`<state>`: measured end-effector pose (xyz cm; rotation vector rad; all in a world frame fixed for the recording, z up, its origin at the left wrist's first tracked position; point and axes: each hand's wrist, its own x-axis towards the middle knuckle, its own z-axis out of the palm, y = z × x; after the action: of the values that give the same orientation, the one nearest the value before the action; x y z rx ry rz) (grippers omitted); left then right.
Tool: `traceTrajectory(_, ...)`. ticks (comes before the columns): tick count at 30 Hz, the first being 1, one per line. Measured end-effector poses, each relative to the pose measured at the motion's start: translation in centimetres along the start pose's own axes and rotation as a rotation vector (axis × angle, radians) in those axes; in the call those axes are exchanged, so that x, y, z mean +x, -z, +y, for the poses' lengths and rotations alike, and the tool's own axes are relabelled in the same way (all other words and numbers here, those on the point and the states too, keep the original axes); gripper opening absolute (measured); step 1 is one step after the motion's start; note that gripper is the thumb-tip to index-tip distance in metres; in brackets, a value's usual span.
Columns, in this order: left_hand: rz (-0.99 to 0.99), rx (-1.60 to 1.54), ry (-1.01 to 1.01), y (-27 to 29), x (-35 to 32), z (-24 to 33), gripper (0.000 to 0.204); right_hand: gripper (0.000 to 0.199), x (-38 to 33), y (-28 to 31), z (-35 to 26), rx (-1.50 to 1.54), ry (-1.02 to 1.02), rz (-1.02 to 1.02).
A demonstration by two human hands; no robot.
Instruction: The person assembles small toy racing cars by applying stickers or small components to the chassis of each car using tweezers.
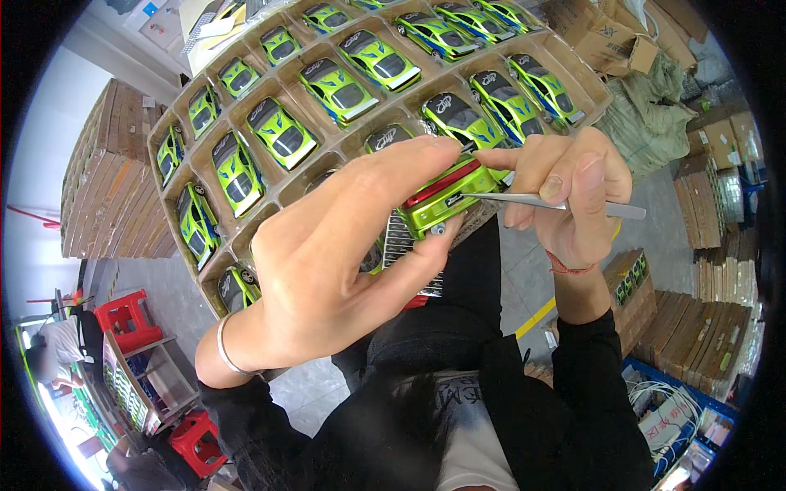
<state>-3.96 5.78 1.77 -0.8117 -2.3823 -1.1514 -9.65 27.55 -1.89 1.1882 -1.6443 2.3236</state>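
A green toy car (442,199) with a red strip across its rear is gripped between the thumb and fingers of my left hand (336,254). Its rear end is turned up toward me. My right hand (577,184) pinches metal tweezers (524,199), whose tip meets the car's rear at a small dark mark. Beyond my hands spreads a brown compartmented tray (196,151) with several green toy cars like it, such as one car (281,131) with a black bonnet and blue side trim. My left hand hides part of the tray and some cars.
Stacked brown trays (119,172) rise at the left, near red stools (129,321). Another person (61,348) is at a bench there. Cardboard boxes (602,37) and a pale green sack (647,119) lie at the far right, with more cardboard stacks (684,340) below.
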Motion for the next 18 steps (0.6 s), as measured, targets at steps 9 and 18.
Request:
traceTrajectory(9, -0.004, -0.024, -0.145, -0.31, -0.03, -0.6, 0.043, 0.033, -0.05, -0.38, 0.02, -0.118, 0.022, 0.032)
traceTrajectory(18, 0.004, -0.051, -0.109, -0.61, -0.26, -0.51, 0.04, 0.032, 0.09, -0.19, -0.13, -0.144, 0.028, 0.002)
